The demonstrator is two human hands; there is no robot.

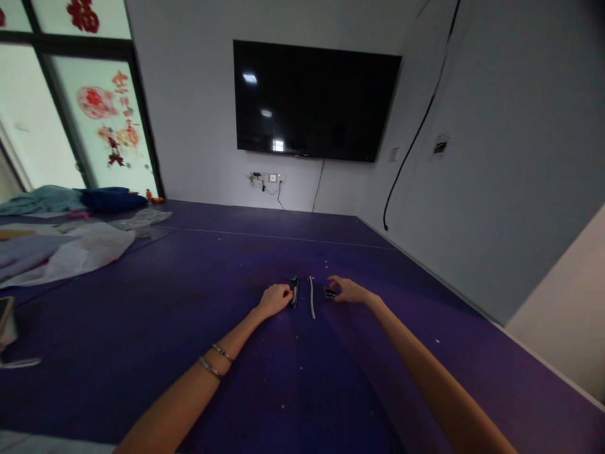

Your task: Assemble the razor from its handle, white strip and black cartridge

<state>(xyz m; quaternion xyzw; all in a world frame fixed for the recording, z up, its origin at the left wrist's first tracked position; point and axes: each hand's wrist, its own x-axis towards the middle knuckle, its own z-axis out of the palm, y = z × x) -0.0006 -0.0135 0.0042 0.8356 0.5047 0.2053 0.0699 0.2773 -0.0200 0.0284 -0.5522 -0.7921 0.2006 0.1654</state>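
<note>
My left hand (276,299) is closed, its fingertips on the edge of a narrow black object (295,291) with a pale strip along it. The object stands lengthwise away from me; its exact kind is too small to tell. Just right of it, a thin, slightly bent light-grey strip (312,297) lies on the purple floor, touched by neither hand. My right hand (347,290) curls around a small dark piece (329,292) with lighter bands. Its index finger arches above the piece, while the thumb side meets it.
Small white bits dot the purple floor (227,353). Crumpled white sheeting (89,252) and folded blue cloth (113,199) lie at left. A black cable (416,139) hangs down the right wall, and a television (316,101) is mounted ahead.
</note>
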